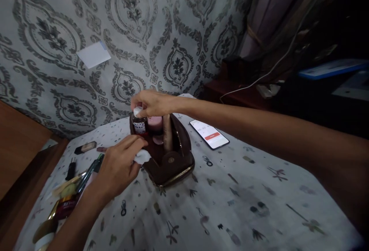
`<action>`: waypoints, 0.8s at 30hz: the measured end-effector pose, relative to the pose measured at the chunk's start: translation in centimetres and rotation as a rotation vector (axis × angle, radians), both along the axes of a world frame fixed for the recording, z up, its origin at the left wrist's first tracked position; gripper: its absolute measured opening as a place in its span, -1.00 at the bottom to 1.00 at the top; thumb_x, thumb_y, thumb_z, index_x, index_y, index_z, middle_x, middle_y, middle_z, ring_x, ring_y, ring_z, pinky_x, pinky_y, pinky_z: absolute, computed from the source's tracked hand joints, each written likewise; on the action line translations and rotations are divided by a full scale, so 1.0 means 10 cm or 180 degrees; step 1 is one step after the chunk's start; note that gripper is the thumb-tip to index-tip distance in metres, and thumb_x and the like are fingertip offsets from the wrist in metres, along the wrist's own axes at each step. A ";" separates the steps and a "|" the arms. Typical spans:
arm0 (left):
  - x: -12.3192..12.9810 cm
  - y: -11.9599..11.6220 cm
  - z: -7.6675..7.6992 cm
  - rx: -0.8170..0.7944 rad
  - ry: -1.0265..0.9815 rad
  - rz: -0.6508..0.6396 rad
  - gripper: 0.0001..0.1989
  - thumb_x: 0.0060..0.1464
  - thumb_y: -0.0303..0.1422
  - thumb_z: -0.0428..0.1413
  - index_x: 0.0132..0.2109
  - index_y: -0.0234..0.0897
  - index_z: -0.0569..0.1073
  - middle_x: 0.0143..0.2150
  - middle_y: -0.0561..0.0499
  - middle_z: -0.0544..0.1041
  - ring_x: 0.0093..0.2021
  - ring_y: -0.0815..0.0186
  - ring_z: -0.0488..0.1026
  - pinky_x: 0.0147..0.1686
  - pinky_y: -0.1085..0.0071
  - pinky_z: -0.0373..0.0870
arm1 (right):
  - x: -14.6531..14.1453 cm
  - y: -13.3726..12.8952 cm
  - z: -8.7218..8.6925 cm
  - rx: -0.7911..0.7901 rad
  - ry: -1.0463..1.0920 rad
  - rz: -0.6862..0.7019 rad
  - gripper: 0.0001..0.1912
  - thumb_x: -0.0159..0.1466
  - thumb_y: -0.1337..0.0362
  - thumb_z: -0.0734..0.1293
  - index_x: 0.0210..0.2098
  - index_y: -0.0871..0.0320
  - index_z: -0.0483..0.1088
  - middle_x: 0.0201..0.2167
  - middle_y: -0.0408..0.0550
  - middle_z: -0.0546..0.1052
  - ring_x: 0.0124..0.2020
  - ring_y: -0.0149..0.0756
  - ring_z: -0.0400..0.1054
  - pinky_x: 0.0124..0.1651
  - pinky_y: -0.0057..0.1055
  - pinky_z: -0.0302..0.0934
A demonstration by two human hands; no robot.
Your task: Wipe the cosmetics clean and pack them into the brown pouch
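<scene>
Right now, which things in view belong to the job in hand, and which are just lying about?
In the job:
labelled bottle, white top in the grip of the right hand
white wad, in the left hand
open brown bag
pink container and tan tube inside

Apparently lying about:
lit phone
heaped cosmetics
white paper

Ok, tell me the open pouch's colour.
The pouch is dark brown, with a gold-coloured zip; it shows best in the head view.

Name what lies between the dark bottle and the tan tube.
In the head view, a pink item sits between the dark bottle and tan tube.
</scene>
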State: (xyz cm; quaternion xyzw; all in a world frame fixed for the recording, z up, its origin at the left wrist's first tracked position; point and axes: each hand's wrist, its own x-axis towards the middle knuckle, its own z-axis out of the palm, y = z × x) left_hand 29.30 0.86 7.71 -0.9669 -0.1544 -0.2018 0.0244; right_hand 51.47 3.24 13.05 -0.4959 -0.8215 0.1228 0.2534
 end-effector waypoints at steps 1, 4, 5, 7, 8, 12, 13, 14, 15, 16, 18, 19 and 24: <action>-0.02 0.01 -0.01 0.0013 -0.0047 -0.0051 -0.49 -0.19 -0.64 -0.10 -0.05 -0.28 0.40 -0.07 -0.13 0.52 -0.02 0.10 0.48 -0.06 0.20 0.43 | -0.02 0.04 -0.04 0.0036 -0.0071 0.0037 -0.76 0.20 0.41 0.39 -0.12 0.27 0.47 -0.37 -0.13 0.47 -0.35 -0.40 0.27 -0.27 -0.48 0.09; -0.06 0.03 -0.03 -0.0009 -0.0169 -0.0167 -0.48 -0.22 -0.65 -0.10 -0.06 -0.27 0.40 -0.06 -0.13 0.52 0.04 0.11 0.45 -0.01 0.20 0.42 | -0.06 0.16 -0.15 0.0090 -0.0273 0.0110 -0.74 0.18 0.45 0.39 -0.11 0.27 0.48 -0.38 -0.15 0.47 -0.36 -0.40 0.25 -0.29 -0.49 0.07; -0.07 0.03 -0.04 -0.0019 -0.0208 -0.0209 -0.49 -0.23 -0.65 -0.10 -0.08 -0.27 0.40 -0.08 -0.13 0.52 0.07 0.10 0.43 0.01 0.19 0.41 | -0.08 0.20 -0.18 0.0092 -0.0344 0.0133 -0.73 0.17 0.45 0.40 -0.12 0.27 0.49 -0.38 -0.15 0.47 -0.36 -0.41 0.24 -0.29 -0.50 0.06; -0.08 0.03 -0.05 -0.0012 -0.0278 -0.0281 -0.49 -0.26 -0.65 -0.09 -0.10 -0.27 0.40 -0.12 -0.12 0.53 0.10 0.07 0.39 0.05 0.15 0.39 | -0.10 0.25 -0.23 0.0093 -0.0465 0.0163 -0.73 0.15 0.45 0.41 -0.12 0.27 0.51 -0.36 -0.15 0.48 -0.36 -0.41 0.25 -0.28 -0.50 0.06; -0.09 0.02 -0.06 0.0001 -0.0312 -0.0307 -0.49 -0.27 -0.65 -0.08 -0.10 -0.27 0.39 -0.13 -0.12 0.53 0.11 0.06 0.37 0.07 0.13 0.37 | -0.11 0.28 -0.26 0.0084 -0.0512 0.0183 -0.73 0.15 0.44 0.42 -0.12 0.27 0.52 -0.35 -0.14 0.49 -0.35 -0.41 0.27 -0.27 -0.51 0.07; -0.10 0.01 -0.10 0.0030 -0.0432 -0.0347 -0.49 -0.28 -0.67 -0.08 -0.11 -0.26 0.37 -0.07 -0.11 0.53 0.11 0.07 0.36 0.07 0.11 0.35 | -0.13 0.36 -0.34 0.0063 -0.0691 0.0172 -0.73 0.14 0.42 0.43 -0.13 0.25 0.53 -0.30 -0.13 0.53 -0.29 -0.38 0.32 -0.25 -0.51 0.09; -0.10 0.00 -0.11 0.0030 -0.0458 -0.0358 -0.49 -0.27 -0.67 -0.08 -0.11 -0.25 0.36 -0.07 -0.11 0.53 0.11 0.08 0.36 0.07 0.11 0.35 | -0.14 0.38 -0.36 0.0065 -0.0755 0.0159 -0.73 0.15 0.42 0.42 -0.13 0.24 0.53 -0.29 -0.13 0.54 -0.28 -0.38 0.33 -0.25 -0.51 0.09; -0.10 0.00 -0.11 0.0029 -0.0475 -0.0366 -0.49 -0.27 -0.67 -0.08 -0.11 -0.25 0.36 -0.06 -0.11 0.53 0.11 0.08 0.35 0.06 0.12 0.36 | -0.15 0.40 -0.38 0.0072 -0.0827 0.0140 -0.75 0.16 0.42 0.41 -0.13 0.23 0.53 -0.28 -0.13 0.55 -0.28 -0.37 0.34 -0.25 -0.50 0.10; -0.10 -0.01 -0.12 0.0025 -0.0488 -0.0377 -0.50 -0.27 -0.67 -0.08 -0.11 -0.25 0.36 -0.06 -0.11 0.53 0.12 0.08 0.35 0.06 0.12 0.36 | -0.16 0.41 -0.39 0.0079 -0.0894 0.0116 -0.76 0.17 0.41 0.40 -0.14 0.22 0.53 -0.27 -0.12 0.56 -0.26 -0.36 0.35 -0.24 -0.49 0.10; -0.10 -0.01 -0.13 0.0018 -0.0495 -0.0386 -0.50 -0.27 -0.66 -0.08 -0.11 -0.25 0.36 -0.06 -0.11 0.53 0.12 0.08 0.35 0.06 0.12 0.36 | -0.17 0.42 -0.41 0.0081 -0.0953 0.0088 -0.77 0.18 0.41 0.38 -0.15 0.21 0.54 -0.26 -0.11 0.57 -0.25 -0.35 0.36 -0.24 -0.49 0.10; -0.09 -0.01 -0.14 0.0001 -0.0505 -0.0394 -0.52 -0.25 -0.66 -0.08 -0.12 -0.26 0.35 -0.06 -0.12 0.53 0.12 0.08 0.35 0.06 0.12 0.35 | -0.19 0.43 -0.43 0.0084 -0.1058 0.0014 -0.79 0.19 0.41 0.37 -0.17 0.21 0.54 -0.24 -0.10 0.59 -0.24 -0.33 0.38 -0.26 -0.48 0.10; -0.09 -0.01 -0.14 -0.0003 -0.0519 -0.0401 -0.53 -0.25 -0.66 -0.08 -0.12 -0.26 0.35 -0.06 -0.12 0.52 0.12 0.08 0.35 0.06 0.12 0.35 | -0.20 0.43 -0.44 0.0074 -0.1115 -0.0008 -0.80 0.19 0.41 0.36 -0.18 0.21 0.55 -0.24 -0.09 0.60 -0.24 -0.33 0.38 -0.27 -0.47 0.09; -0.08 -0.01 -0.15 -0.0021 -0.0540 -0.0406 -0.53 -0.27 -0.66 -0.08 -0.13 -0.27 0.35 -0.06 -0.12 0.52 0.13 0.08 0.34 0.06 0.13 0.35 | -0.23 0.42 -0.45 -0.0035 -0.1319 0.0019 -0.80 0.18 0.42 0.35 -0.19 0.18 0.54 -0.23 -0.10 0.61 -0.24 -0.33 0.39 -0.34 -0.45 0.06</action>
